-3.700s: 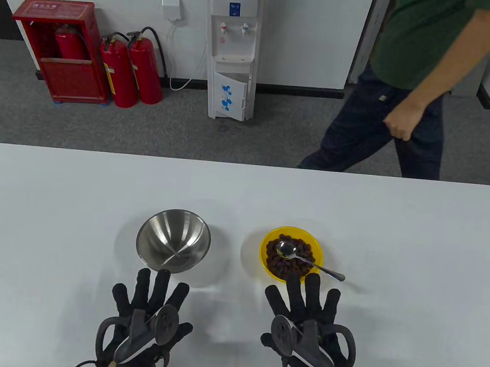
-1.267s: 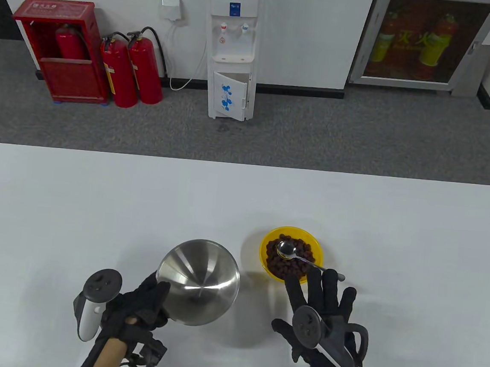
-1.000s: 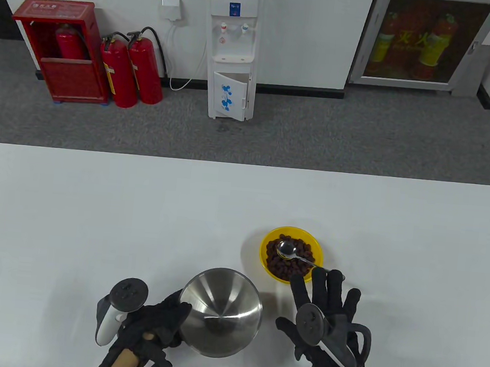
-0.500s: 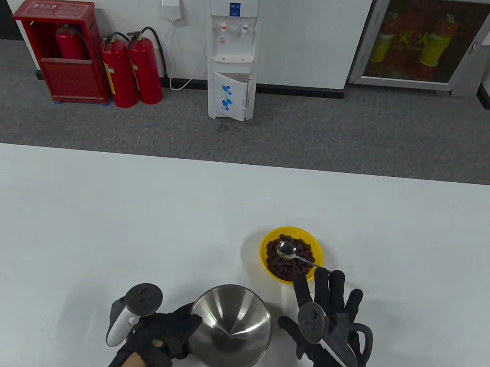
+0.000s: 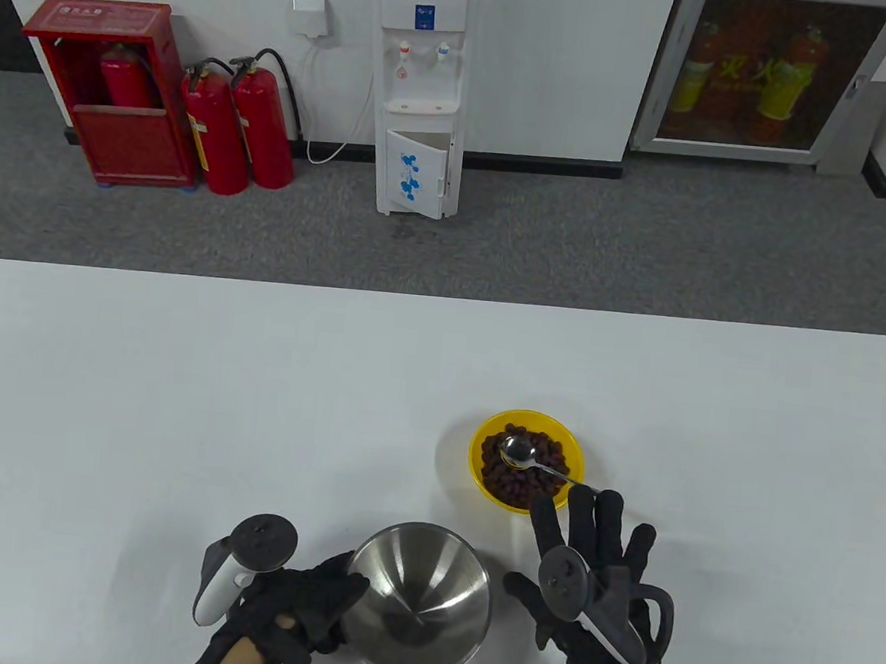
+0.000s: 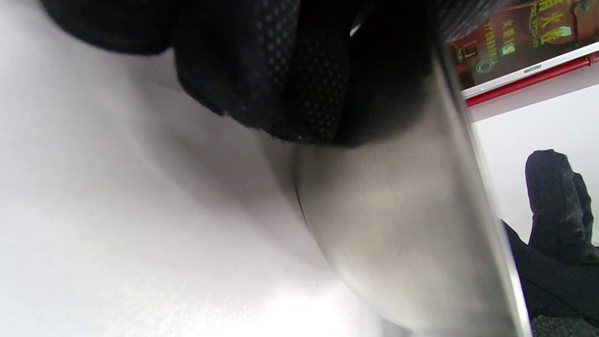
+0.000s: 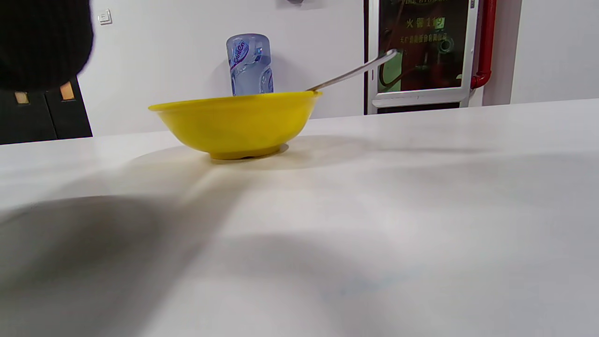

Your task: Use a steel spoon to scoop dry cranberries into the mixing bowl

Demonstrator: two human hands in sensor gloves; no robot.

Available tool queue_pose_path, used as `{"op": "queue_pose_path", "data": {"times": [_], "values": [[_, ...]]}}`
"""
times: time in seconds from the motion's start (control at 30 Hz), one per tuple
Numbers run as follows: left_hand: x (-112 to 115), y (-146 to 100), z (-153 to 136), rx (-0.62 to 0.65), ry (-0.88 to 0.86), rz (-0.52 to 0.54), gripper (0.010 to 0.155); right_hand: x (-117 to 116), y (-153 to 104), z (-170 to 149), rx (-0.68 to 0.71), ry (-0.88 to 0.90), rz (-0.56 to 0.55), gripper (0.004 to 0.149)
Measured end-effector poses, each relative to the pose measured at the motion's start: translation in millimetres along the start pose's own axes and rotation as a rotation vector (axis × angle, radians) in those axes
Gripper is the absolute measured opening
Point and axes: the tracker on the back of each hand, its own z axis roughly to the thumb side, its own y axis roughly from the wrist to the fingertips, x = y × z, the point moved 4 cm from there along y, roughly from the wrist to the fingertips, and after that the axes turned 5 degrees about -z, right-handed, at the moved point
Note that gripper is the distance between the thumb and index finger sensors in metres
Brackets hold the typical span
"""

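The steel mixing bowl (image 5: 421, 578) stands empty near the table's front edge. My left hand (image 5: 339, 594) grips its left rim; in the left wrist view my gloved fingers (image 6: 281, 70) lie on the bowl's outer wall (image 6: 398, 234). A yellow bowl (image 5: 472, 455) of dry cranberries (image 5: 503, 481) sits just behind and to the right. The steel spoon (image 5: 518, 452) rests in it, handle out over the right rim. My right hand (image 5: 588, 531) lies flat with spread fingers whose tips cover the handle's end. In the right wrist view the handle (image 7: 355, 71) juts above the yellow bowl (image 7: 234, 124).
The white table (image 5: 173, 401) stretches wide to the left and behind the bowls. Beyond its far edge are a water dispenser (image 5: 418, 89) and red fire extinguishers (image 5: 236, 128) on the floor.
My left hand carried the mixing bowl from the left middle to the front centre, next to the yellow bowl. My right hand slid forward until its fingertips covered the spoon handle's end.
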Motion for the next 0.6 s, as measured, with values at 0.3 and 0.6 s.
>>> {"op": "queue_pose_path", "data": {"times": [0.3,0.6], "values": [[-9,-5,1,0.013,-0.007,0.038,0.066,0,0,0,-0.002,0.001,0.004,0.094],[-49,-29,12,-0.025,0.391,0.426,0.071,-1,0,-2,-0.012,0.002,0.014,0.093]]}}
